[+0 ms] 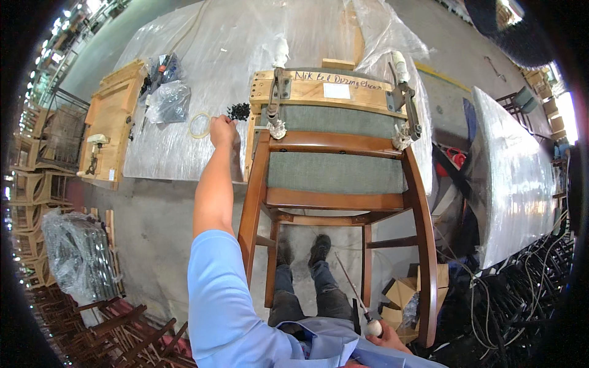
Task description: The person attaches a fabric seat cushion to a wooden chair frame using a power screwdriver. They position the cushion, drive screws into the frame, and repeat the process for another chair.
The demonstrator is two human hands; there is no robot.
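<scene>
Head view, looking down past a blue sleeve: far left, stacked wooden chair frames (27,184) and a plastic-wrapped bundle (76,257) crowd the floor edge, with more dark chair frames (123,334) piled low, so the bare concrete strip beside them is the only walking room on that side. A plastic-covered worktable (184,92) runs across the top; on its left end sit a wooden jig board (113,116), clear bags of hardware (167,98) and a pale ring (199,124). The left hand (222,130) reaches out to the table's near edge, fingers curled shut just beside a small heap of black screws (239,111); whether it pinches any I cannot tell. Right of it a wooden chair (334,184) with grey upholstery lies against the table edge, held in a wooden clamp fixture (331,89), its legs framing the person's boots (319,248). Low down, the right hand (388,336) is closed round the pale handle of a thin awl-like tool (356,291), its shaft slanting up between the chair legs. Cardboard scraps (402,294) lie close by. Farther right, another plastic-wrapped table (515,178) and tangled metal frames (515,294) hem the way.
</scene>
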